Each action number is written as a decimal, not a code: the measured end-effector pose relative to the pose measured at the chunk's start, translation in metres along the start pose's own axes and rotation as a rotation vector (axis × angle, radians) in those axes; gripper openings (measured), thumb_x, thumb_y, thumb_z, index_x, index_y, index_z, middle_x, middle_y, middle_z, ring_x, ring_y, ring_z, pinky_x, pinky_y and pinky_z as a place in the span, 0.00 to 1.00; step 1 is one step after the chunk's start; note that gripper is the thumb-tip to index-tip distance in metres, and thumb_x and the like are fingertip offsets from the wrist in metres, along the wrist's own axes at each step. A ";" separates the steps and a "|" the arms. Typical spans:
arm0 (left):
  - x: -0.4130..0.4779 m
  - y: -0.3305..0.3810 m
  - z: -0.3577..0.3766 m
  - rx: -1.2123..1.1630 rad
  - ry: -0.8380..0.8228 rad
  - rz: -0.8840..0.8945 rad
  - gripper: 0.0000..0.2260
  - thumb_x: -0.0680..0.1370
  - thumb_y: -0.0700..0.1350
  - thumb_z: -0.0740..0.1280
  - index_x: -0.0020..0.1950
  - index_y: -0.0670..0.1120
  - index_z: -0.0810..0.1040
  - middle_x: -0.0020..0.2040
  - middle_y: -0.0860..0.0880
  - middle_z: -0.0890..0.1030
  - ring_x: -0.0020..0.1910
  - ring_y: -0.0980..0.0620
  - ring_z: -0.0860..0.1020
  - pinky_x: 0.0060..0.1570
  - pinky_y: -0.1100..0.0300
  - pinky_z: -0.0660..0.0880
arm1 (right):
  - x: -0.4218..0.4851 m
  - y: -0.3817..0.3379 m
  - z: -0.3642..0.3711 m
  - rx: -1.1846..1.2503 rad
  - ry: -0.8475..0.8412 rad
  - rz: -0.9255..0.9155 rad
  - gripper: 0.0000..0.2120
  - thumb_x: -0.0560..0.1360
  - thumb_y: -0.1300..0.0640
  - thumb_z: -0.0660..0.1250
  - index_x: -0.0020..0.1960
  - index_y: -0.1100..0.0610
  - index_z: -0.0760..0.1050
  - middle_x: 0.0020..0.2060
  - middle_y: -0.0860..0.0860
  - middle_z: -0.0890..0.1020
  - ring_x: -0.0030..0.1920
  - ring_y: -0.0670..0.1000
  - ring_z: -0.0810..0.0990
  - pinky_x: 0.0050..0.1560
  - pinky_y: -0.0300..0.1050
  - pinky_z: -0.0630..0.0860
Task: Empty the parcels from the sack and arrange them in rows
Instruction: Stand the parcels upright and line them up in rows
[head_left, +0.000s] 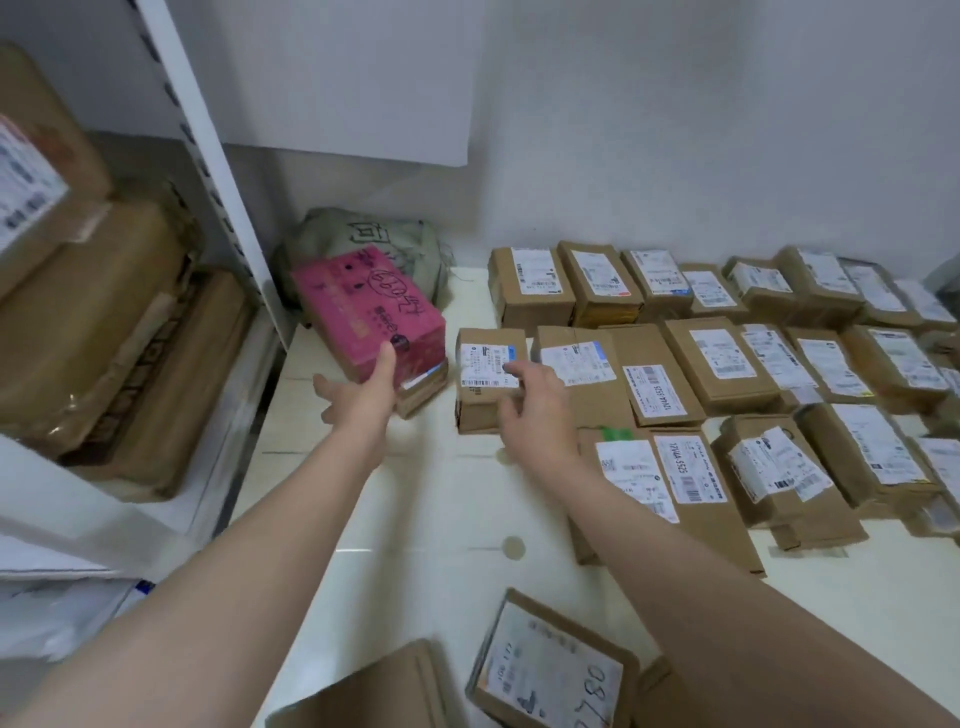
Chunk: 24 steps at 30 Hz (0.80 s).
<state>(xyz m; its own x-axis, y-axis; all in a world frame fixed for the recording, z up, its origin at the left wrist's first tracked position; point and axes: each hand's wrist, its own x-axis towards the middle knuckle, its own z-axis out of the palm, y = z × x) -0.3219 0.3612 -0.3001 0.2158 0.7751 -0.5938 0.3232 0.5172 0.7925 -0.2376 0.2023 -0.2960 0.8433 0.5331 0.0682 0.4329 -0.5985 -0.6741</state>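
A grey-green sack (379, 236) lies crumpled in the far left corner of the white floor. In front of it a pink box (358, 306) rests on a flat brown parcel (423, 392). My left hand (358, 395) is open, its thumb against the pink box's near corner. My right hand (535, 410) hovers open over a small brown parcel (480, 374) at the left end of the middle row. Brown labelled parcels lie in three rows (727, 358) stretching to the right.
A white shelf post (208, 171) and shelves with large taped brown packages (104, 332) stand on the left. Loose parcels (550, 670) lie near the bottom edge. The white wall (675, 130) closes the back.
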 end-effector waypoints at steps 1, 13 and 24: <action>0.015 0.009 -0.004 -0.033 -0.011 -0.008 0.53 0.68 0.69 0.70 0.80 0.53 0.42 0.78 0.43 0.59 0.73 0.39 0.65 0.71 0.42 0.65 | 0.013 -0.010 0.008 0.031 -0.014 -0.011 0.18 0.78 0.61 0.63 0.67 0.56 0.72 0.62 0.53 0.75 0.65 0.54 0.71 0.65 0.50 0.70; 0.056 0.005 -0.031 -0.266 -0.419 0.063 0.11 0.79 0.48 0.66 0.61 0.52 0.79 0.51 0.51 0.86 0.44 0.54 0.84 0.44 0.57 0.80 | 0.079 -0.051 0.059 0.349 -0.280 0.229 0.36 0.73 0.34 0.64 0.73 0.54 0.64 0.65 0.49 0.76 0.64 0.50 0.75 0.68 0.52 0.71; 0.015 -0.004 -0.055 -0.457 -0.203 -0.035 0.29 0.73 0.72 0.61 0.66 0.55 0.74 0.57 0.51 0.82 0.53 0.50 0.82 0.47 0.53 0.78 | 0.006 -0.033 0.055 0.014 -0.466 -0.411 0.41 0.67 0.49 0.78 0.74 0.55 0.64 0.69 0.52 0.71 0.69 0.52 0.68 0.70 0.51 0.67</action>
<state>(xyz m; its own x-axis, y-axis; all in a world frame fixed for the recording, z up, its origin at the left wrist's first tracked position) -0.3708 0.3905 -0.3046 0.4019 0.6918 -0.5998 -0.0935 0.6827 0.7247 -0.2641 0.2581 -0.3142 0.3793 0.9253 -0.0022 0.6855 -0.2826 -0.6710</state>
